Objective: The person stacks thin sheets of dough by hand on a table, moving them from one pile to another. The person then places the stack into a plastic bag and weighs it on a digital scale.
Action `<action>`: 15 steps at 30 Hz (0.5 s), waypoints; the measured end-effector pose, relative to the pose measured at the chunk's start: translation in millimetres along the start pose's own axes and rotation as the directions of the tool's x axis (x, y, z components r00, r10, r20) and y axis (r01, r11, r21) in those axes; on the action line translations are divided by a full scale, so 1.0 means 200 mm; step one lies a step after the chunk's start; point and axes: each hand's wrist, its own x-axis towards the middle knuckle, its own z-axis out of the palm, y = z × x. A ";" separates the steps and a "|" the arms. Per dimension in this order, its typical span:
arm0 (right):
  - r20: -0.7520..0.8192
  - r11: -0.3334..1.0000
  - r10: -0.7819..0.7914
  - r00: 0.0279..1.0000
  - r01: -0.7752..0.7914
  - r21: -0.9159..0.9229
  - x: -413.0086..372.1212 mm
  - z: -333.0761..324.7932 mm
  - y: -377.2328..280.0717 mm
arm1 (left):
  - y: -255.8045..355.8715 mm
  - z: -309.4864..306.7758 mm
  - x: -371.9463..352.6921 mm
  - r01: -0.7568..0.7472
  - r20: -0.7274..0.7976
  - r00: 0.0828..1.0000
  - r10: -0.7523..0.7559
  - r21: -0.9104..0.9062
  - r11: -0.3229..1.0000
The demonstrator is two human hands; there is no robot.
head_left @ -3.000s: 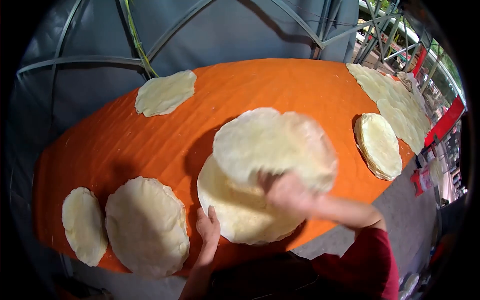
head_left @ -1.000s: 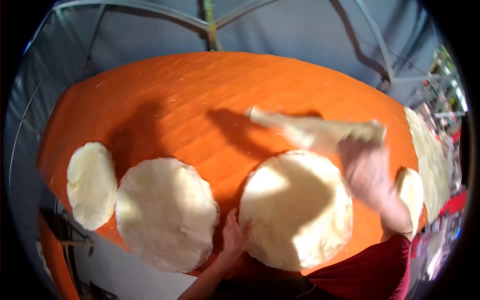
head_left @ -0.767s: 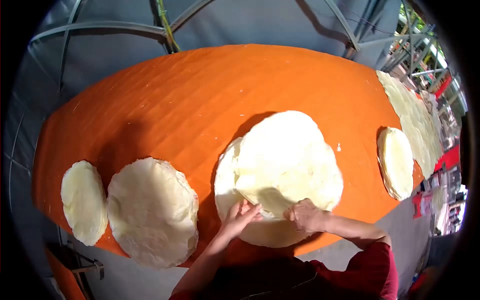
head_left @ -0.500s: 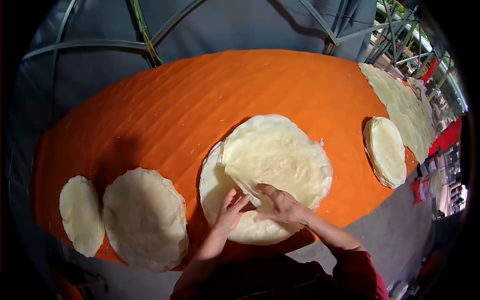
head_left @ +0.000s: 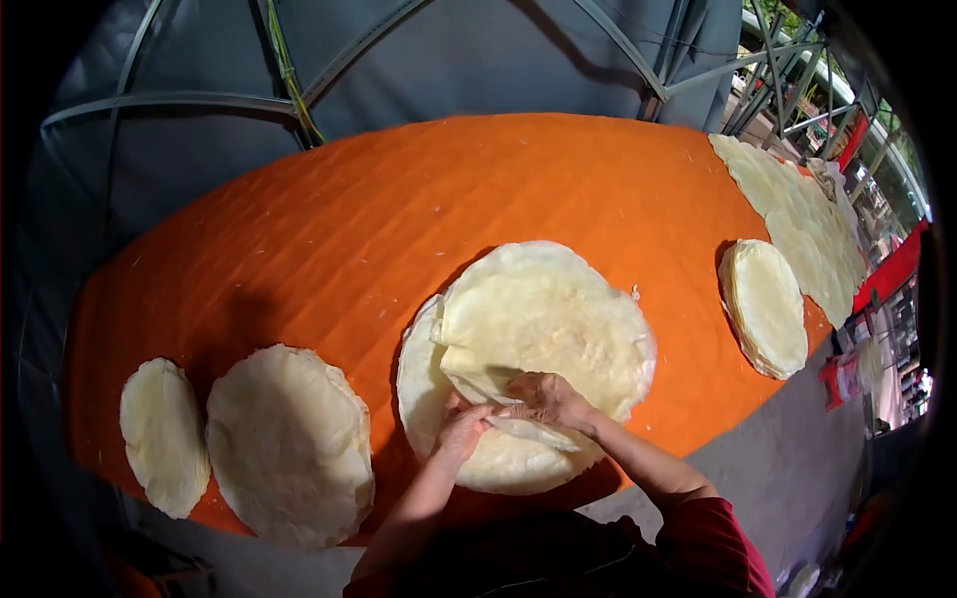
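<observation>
Pinching folded near edge of top flatbread (head_left: pixel 568 314) with left hand (head_left: pixel 462 427), at 7 o'clock; gripping same fold with right hand (head_left: pixel 550 401), at 6 o'clock, fingers curled. Noted: top flatbread lying off-centre on round flatbread stack (head_left: pixel 518 473), on orange tablecloth (head_left: pixel 349 219). Also logged: wide pile (head_left: pixel 289 448) between 8 and 9 o'clock, smaller pile (head_left: pixel 768 307) between 2 and 3.
</observation>
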 end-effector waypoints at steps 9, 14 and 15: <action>-0.075 0.945 -0.203 0.976 0.175 -0.277 0.08 -0.35 0.15 | -0.03 0.02 -0.12 -0.108 -0.216 0.960 0.176 0.293 0.950; -0.238 0.938 -0.167 0.957 0.080 -0.337 0.11 -1.23 0.03 | 0.08 -0.10 -0.20 -0.094 -0.260 0.949 0.177 0.303 0.948; -0.348 0.990 -0.139 0.927 0.142 -0.017 0.09 -1.31 -0.01 | 0.08 -0.15 -0.19 -0.064 -0.302 0.939 0.164 0.315 0.947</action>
